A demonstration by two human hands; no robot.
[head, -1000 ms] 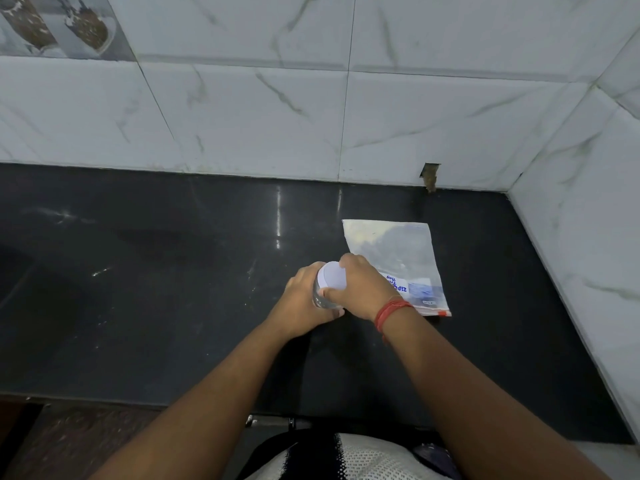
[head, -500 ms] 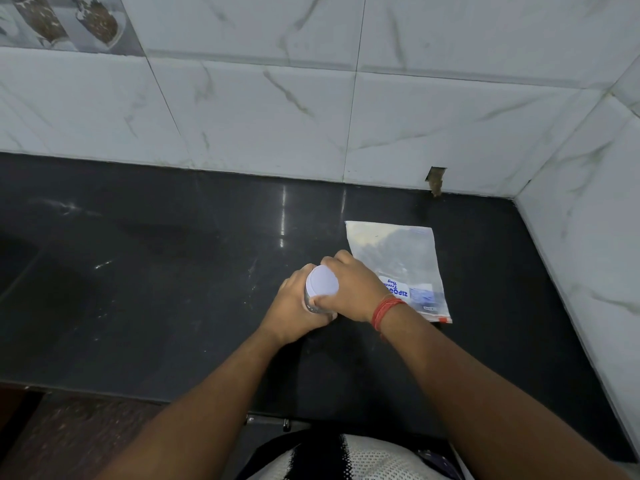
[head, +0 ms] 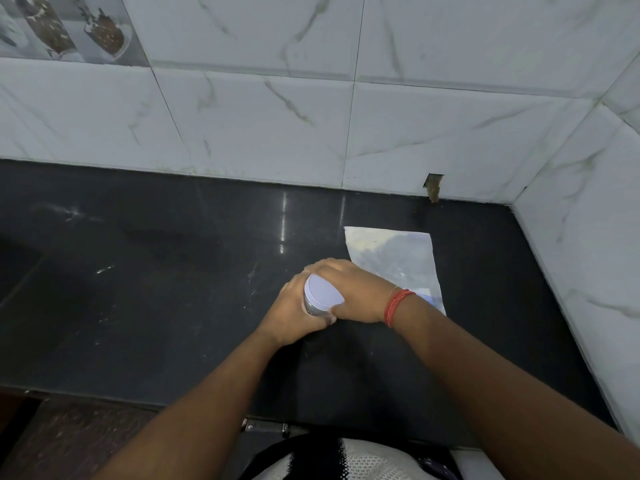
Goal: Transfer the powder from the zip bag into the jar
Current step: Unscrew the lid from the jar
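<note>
Lid on, bag apparently empty

Left hand (head: 294, 315) grips the jar (head: 313, 304); right hand (head: 349, 292) clasps its lid (head: 323, 292). Bag (head: 394, 258) lies flat on the surface (head: 138, 271) at two o'clock; only tightening seems left.

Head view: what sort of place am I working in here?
Most likely a home kitchen corner. A polished black stone countertop meets marble-look wall tiles, and one decorative tile seems to picture food. On the counter, both hands grip a white-lidded jar beside a flat zip bag.
</note>
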